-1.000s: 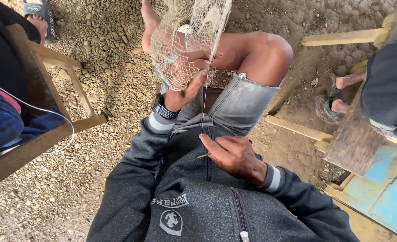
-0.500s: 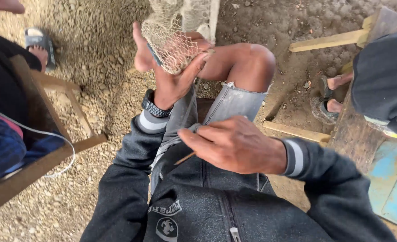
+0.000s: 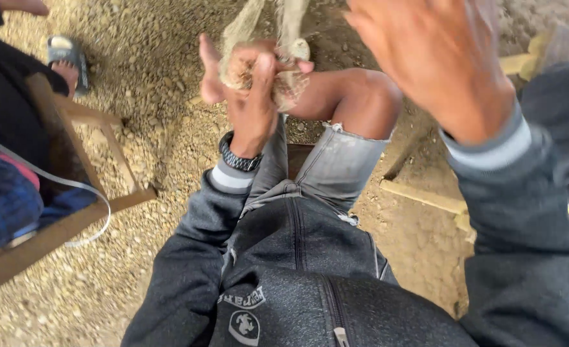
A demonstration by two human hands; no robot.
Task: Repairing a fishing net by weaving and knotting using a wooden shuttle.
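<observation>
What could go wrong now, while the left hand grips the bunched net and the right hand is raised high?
1. The left hand clamps the bunched pale mesh net close to the bare toes; the mesh might snag on them.
2. The raised right hand is blurred and close to the camera, so it hides part of the work; a loop could be missed.
3. Whether that hand holds a tool cannot be told.

Two hands show: the left hand (image 3: 249, 96) and the right hand (image 3: 435, 61), the latter blurred. There is one bunched fishing net (image 3: 284, 58), one black wristwatch (image 3: 238, 159) and one bare knee (image 3: 361, 103). One sandalled foot (image 3: 66, 58) sits at the upper left. Wooden frames number perhaps two (image 3: 85, 167) (image 3: 426, 196), partly cut off.
</observation>
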